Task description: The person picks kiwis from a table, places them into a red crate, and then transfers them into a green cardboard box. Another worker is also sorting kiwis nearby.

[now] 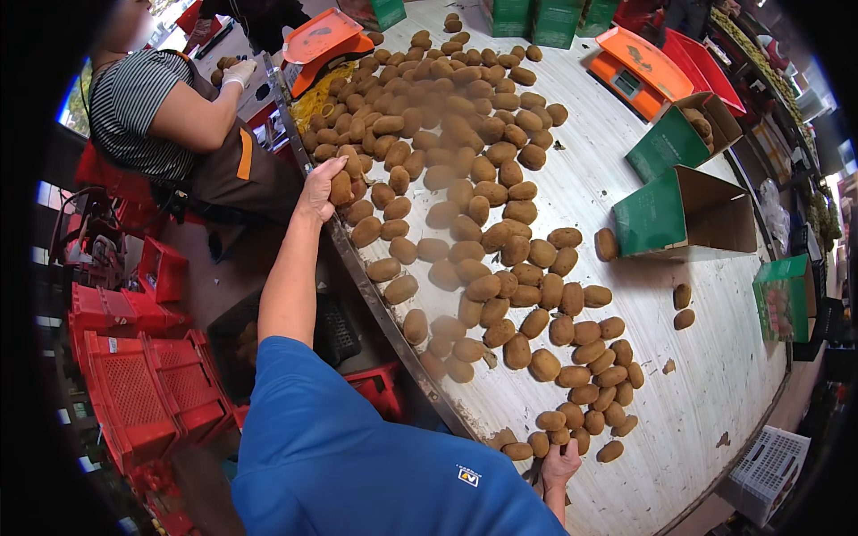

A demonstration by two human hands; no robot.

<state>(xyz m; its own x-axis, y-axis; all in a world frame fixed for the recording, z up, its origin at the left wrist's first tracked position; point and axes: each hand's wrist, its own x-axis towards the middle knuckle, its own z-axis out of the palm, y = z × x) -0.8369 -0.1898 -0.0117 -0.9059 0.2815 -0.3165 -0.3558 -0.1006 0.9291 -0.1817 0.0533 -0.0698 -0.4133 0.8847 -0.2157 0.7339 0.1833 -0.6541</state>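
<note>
Many brown kiwifruit lie in a long spread over a pale worktable, piled thickest at its far end. My left hand is at the table's left edge, its fingers curled round a kiwifruit, with another against the fingertips. At the near edge, my right hand touches the lowest fruit of the spread, beside a kiwifruit; its fingers are partly hidden, and whether it grips that fruit cannot be told. A hazy smear blurs the middle of the pile.
Open green cartons stand at the right, one holding kiwifruit. Orange scales and another orange scale are at the far side. A co-worker in a striped shirt holds fruit in a gloved hand at left. Red crates stand below.
</note>
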